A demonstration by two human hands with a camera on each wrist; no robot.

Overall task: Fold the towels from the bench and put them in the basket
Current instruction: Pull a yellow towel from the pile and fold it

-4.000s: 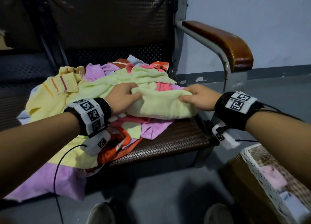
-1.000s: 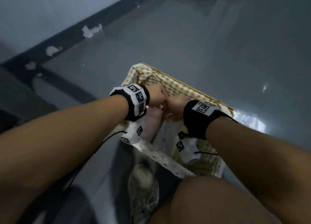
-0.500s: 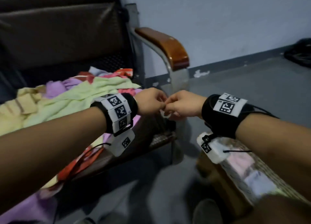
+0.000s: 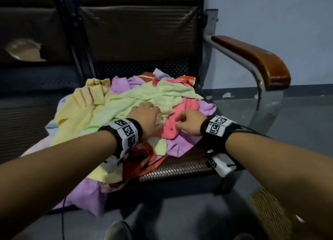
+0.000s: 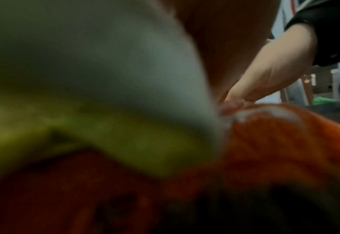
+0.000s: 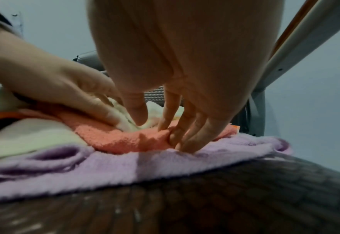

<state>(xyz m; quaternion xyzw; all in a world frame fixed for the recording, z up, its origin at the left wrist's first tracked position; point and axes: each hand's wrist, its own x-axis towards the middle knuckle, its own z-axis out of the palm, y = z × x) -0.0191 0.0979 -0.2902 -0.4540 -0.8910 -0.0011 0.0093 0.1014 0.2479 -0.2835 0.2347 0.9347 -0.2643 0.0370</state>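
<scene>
Both hands work the towel heap (image 4: 126, 106) on the worktop (image 4: 180, 167). The left hand (image 4: 146, 118) lies spread on pale green cloth; the right hand (image 4: 189, 122) has its fingers (image 6: 185, 126) loosely extended, digging into a pink towel (image 4: 173, 129) (lilac beneath). The basket (image 4: 270, 211) stands right, on the floor.

towels (image 4: 137, 102): soft, nubby terry cloth, looking matt
pink towel (image 6: 125, 139): showing a coarse looped pile
seat (image 4: 178, 169): showing a woven, ridged brown surface
armrest (image 4: 252, 59): gleaming as glossy brown wood
frame (image 4: 259, 81): showing grey metal, scuffed
basket (image 4: 270, 211): showing rough wicker weave
</scene>
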